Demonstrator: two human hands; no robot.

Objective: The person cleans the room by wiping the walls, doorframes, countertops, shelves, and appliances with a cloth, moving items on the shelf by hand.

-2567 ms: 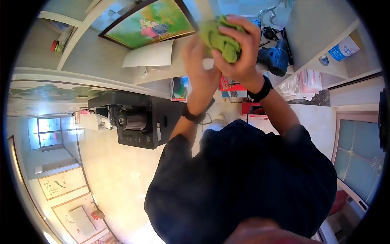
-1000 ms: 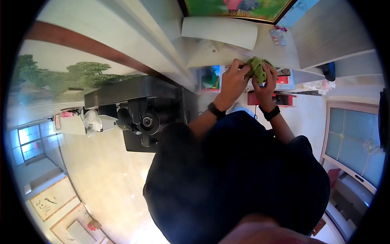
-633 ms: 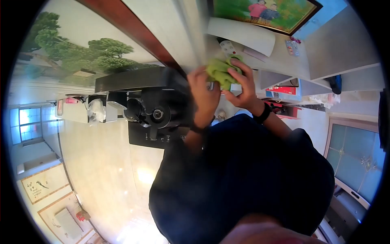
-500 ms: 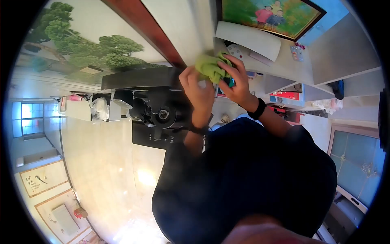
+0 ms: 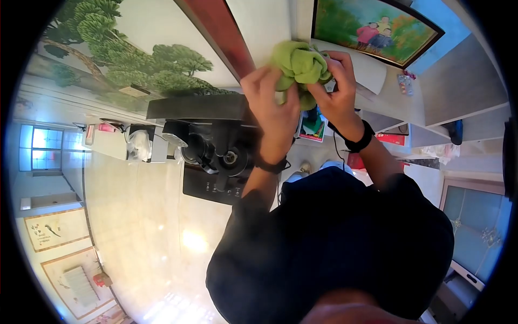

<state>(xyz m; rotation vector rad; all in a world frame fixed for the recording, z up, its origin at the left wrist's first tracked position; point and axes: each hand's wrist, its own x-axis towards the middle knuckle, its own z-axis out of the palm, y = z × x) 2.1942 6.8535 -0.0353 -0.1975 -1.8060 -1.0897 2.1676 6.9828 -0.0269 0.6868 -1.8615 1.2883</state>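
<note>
A bunched, light-green cloth (image 5: pixel 302 63) is held up between my two hands in the upper middle of the head view. My left hand (image 5: pixel 272 105) has its fingers bent against the cloth's left and lower side. From the right, my right hand (image 5: pixel 339 94) grips the cloth with thumb and fingers, and a small part of something pale and shiny shows beside those fingers. Folds of the cloth hide some fingertips. Each wrist carries a dark band.
Left of my left hand stands a black unit (image 5: pixel 216 181) with round parts. A dark red wooden beam (image 5: pixel 221 38) runs down toward the cloth. At right are a framed picture (image 5: pixel 377 32), grey shelves (image 5: pixel 458 75) and blister packs (image 5: pixel 406 85). Under my hands sits a box (image 5: pixel 314 129).
Both hands and the cloth appear slightly farther right as the view shifts. The cloth is now bunched larger and rounder, with more of it showing above the fingers.
</note>
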